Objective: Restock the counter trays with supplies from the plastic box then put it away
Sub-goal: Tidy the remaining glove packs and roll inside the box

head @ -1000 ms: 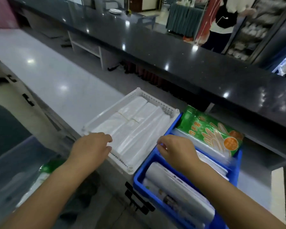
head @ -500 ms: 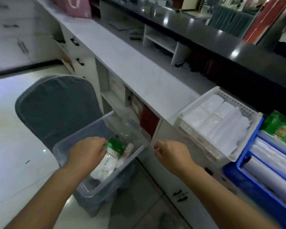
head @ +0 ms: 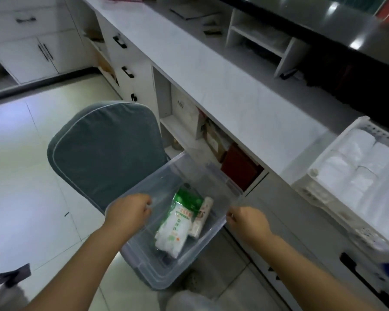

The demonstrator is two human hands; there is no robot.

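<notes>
Head view, and we start at the left hand: fingers hooked over the rim of the plastic box at its 9 o'clock edge, gripping it. The right hand is across at the 3 o'clock edge, with fingers curled against the rim. Whether they've truly closed on it, I can't tell.

Inside the box, a green-and-white packet lies on the floor with a slim white roll touching it. The box sits on a grey cushioned chair, whose back rises at 10 o'clock. On the counter, out at 3 o'clock, sits the white tray, packed with white bags.

Here's the danger: if that right-hand hold is loose, a lift goes lopsided. The box tips, both packets slide to the low side, and the slick rim could slip free.
</notes>
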